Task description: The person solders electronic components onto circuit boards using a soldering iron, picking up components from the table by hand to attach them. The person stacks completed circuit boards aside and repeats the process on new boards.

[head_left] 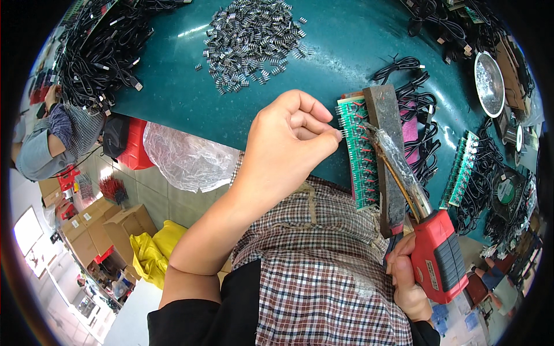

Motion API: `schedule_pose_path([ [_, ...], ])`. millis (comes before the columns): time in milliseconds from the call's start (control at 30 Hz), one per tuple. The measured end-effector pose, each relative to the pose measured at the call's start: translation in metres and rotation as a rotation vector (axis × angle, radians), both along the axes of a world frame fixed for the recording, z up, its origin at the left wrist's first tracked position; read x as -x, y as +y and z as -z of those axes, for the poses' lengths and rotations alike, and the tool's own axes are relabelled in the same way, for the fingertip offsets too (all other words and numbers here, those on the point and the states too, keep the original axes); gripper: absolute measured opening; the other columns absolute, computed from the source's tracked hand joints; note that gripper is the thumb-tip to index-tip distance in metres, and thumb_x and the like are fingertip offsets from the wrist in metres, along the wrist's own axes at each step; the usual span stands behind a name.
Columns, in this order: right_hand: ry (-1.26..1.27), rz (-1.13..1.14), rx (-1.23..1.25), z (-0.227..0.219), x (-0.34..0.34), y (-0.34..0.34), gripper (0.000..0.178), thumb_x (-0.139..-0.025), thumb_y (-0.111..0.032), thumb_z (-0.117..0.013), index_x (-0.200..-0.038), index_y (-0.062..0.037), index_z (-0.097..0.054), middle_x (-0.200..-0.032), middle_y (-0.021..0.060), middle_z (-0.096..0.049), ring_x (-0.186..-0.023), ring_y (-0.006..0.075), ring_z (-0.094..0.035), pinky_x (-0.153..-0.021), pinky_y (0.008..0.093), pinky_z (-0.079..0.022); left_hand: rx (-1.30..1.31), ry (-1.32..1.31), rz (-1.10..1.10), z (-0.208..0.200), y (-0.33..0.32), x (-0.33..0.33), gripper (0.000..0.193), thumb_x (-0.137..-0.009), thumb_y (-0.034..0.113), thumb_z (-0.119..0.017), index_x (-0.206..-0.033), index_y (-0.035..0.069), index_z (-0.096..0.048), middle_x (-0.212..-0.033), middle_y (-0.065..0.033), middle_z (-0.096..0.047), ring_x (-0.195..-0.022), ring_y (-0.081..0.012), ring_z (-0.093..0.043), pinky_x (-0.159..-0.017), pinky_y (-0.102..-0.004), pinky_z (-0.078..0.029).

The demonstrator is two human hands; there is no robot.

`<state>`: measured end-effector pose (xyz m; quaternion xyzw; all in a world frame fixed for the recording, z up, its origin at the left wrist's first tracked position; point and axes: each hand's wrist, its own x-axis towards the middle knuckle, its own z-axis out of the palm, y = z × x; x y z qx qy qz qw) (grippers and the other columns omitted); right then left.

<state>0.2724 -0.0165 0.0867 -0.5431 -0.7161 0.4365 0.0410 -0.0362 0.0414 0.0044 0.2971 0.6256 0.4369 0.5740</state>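
Note:
A green circuit board strip (pixel 359 167) with red wire ends along it lies against a dark rectangular bar (pixel 383 135). At its left edge, my left hand (pixel 283 138) is closed in a pinch, thumb and forefinger together; whatever sits between the fingertips is too small to make out. My right hand (pixel 408 282) grips a soldering gun (pixel 434 248) with a red and black handle. Its long metal barrel points up and left, and the tip is at the upper part of the board, beside the bar. Black cables (pixel 424 101) lie right of the bar.
Small metal connectors (pixel 248 43) are heaped on the green table (pixel 173 75). Cable bundles (pixel 104 52) hang at far left. To the right are another board strip (pixel 460 170), a metal bowl (pixel 489 85) and a solder spool (pixel 519 137). Another person (pixel 52 138) works at left.

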Motion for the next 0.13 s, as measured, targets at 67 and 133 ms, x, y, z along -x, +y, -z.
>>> schedule_pose_path([
  [67,0.036,0.096,0.083,-0.005,0.008,0.004,0.016,-0.092,-0.015,-0.076,-0.104,-0.0044,-0.073,-0.089,0.0062,-0.073,-0.077,0.022,-0.071,-0.07,0.033,-0.056,-0.005,0.007,0.013,0.001,0.001,0.0,0.023,-0.089,0.0,-0.073,-0.107,-0.001,-0.061,-0.095,-0.0117,-0.076,-0.085,-0.0157,-0.075,-0.077,-0.027,-0.06],
  [133,0.017,0.091,0.065,-0.007,0.015,0.007,0.017,-0.093,-0.017,-0.075,-0.104,-0.0043,-0.073,-0.089,0.0066,-0.073,-0.078,0.0228,-0.071,-0.07,0.0336,-0.055,-0.005,0.023,0.027,0.002,0.002,0.0,0.024,-0.089,0.001,-0.073,-0.108,-0.001,-0.06,-0.096,-0.0131,-0.076,-0.085,-0.0165,-0.075,-0.079,-0.0276,-0.061],
])
